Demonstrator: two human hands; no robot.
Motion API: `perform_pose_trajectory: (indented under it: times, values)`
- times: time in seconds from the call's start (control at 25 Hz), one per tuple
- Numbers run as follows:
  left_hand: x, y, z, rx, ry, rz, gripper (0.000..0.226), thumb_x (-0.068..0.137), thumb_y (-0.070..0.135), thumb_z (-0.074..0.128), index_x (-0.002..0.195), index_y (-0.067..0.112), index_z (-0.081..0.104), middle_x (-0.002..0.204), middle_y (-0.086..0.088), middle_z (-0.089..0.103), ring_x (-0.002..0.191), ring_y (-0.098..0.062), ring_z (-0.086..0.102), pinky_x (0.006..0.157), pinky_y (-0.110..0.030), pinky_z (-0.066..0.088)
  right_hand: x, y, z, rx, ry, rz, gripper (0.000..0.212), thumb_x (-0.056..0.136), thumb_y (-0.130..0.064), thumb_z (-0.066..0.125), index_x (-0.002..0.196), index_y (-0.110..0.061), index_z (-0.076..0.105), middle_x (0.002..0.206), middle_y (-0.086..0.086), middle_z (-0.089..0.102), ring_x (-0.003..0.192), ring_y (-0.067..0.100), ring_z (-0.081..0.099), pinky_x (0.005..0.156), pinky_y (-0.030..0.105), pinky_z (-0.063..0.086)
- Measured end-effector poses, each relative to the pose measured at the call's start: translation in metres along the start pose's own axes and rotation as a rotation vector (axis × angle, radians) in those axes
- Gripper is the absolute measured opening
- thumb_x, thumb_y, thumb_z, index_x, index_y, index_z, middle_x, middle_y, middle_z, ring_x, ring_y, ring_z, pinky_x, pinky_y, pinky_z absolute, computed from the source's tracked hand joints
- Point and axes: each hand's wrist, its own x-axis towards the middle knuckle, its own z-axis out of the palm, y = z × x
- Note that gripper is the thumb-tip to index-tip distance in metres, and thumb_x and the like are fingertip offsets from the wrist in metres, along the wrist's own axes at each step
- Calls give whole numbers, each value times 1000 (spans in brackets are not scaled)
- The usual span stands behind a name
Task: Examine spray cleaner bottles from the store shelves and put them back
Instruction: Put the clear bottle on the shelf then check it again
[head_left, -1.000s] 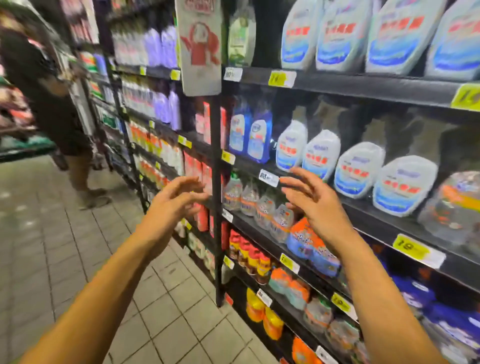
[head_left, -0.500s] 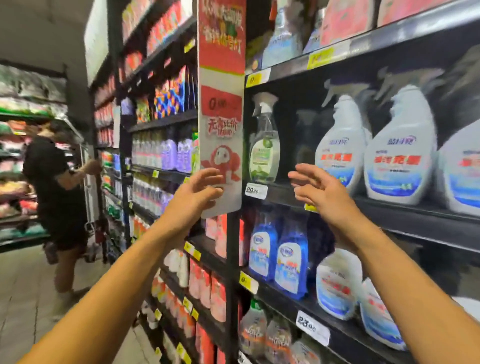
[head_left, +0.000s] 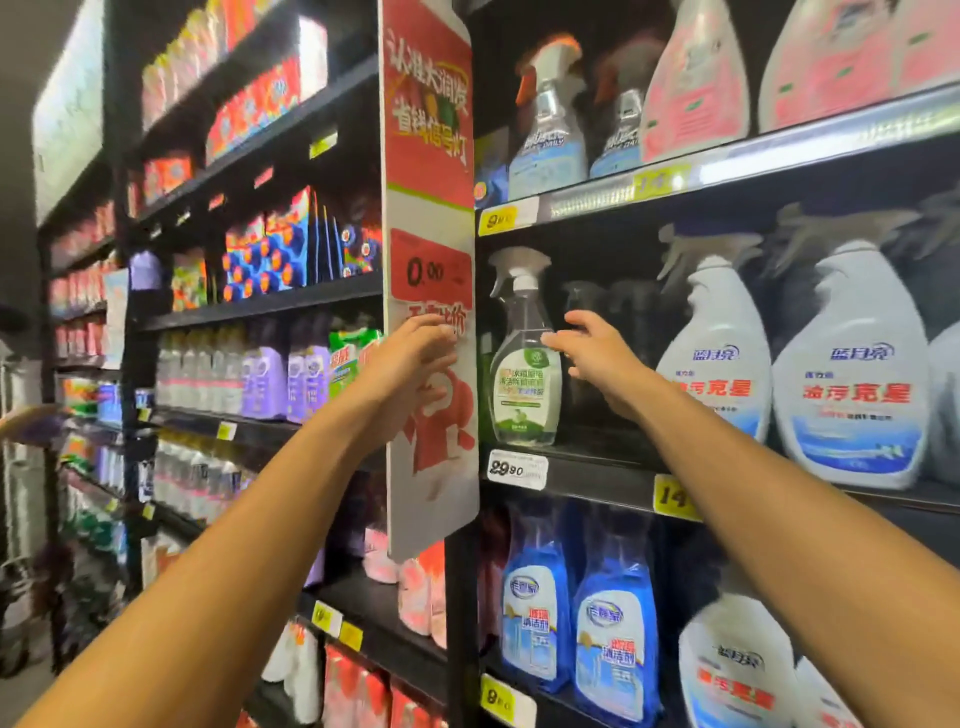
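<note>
Now: clear green-label spray bottle (head_left: 523, 364) stands upright at the left end of the middle shelf (head_left: 597, 480). Right hand (head_left: 597, 358), fingers loosely spread, fingertips at its neck. Left hand (head_left: 410, 358), fingers bent, rests against the red sign (head_left: 431, 156). Best: wrap the neck below the trigger, lift straight out.

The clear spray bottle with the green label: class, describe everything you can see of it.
The clear spray bottle looks like transparent plastic, with a white trigger head and a green and white printed label. It stands upright at the left end of its shelf, above a 29.90 price tag and beside the hanging sign. The right hand reaches its shoulder, fingertips at or touching it; the left hand is apart.
</note>
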Motion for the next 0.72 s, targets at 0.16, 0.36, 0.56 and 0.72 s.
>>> perform_pose_trajectory:
  times: [0.16,0.36,0.56,0.72]
  values:
    - [10,-12,3,-9,-39,2,14,97,21,53,106,32,54,126,2,58,121,-13,53,82,-34,43,17,14,15,-14,-2,68,69,85,-32,75,144,-15,42,135,8,58,113,22,62,93,41,53]
    - [11,-28,7,-80,-82,-39,22,99,21,49,120,29,49,137,1,49,132,-14,44,87,-33,41,19,21,26,-45,31,45,35,82,-18,79,110,-21,58,114,7,70,96,21,70,85,43,58]
    - [15,-33,4,-140,-120,-78,30,100,23,48,129,27,46,133,5,49,128,-11,44,102,-40,38,-1,7,3,-19,65,40,28,80,-13,81,99,-23,63,100,0,74,80,14,74,64,33,60]
    - [0,-51,12,-172,-174,-131,13,99,27,48,111,30,53,121,10,52,120,-10,47,90,-36,38,-38,-11,-26,19,49,17,28,77,-19,84,99,-25,67,85,-9,78,77,10,76,59,29,59]
